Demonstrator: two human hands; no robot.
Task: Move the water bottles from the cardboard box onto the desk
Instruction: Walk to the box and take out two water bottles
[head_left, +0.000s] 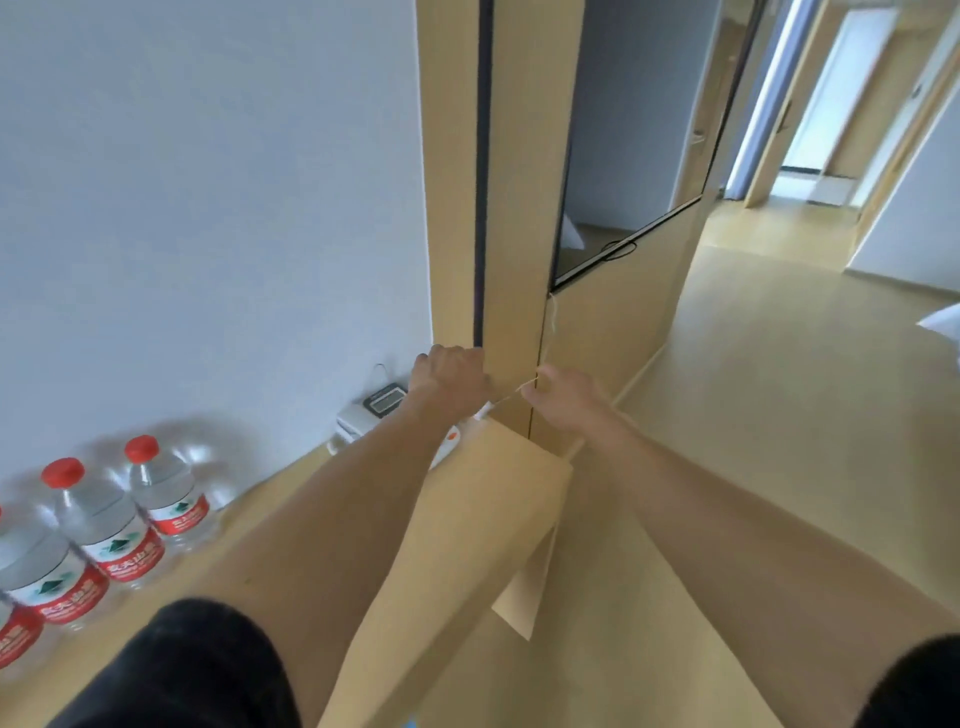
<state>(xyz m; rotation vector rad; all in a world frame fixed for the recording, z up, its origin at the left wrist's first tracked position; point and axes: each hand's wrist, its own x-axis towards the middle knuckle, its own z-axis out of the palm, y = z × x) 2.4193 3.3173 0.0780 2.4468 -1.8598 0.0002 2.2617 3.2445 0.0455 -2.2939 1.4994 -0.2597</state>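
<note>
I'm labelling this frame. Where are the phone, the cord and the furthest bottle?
phone (382, 402): head view, its display.
cord (511, 393): head view, stretch between the hands.
furthest bottle (141, 448): head view, red cap.

Water bottles (104, 525) carry red labels, their characters blurred.

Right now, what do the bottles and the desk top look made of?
Water bottles: clear, glossy plastic, it seems; see-through walls with highlights, red caps and printed red labels. Desk: light wood-look, matt, probably laminate or veneer; even tan tone and a sharp edge, no grain visible through the blur.
</note>
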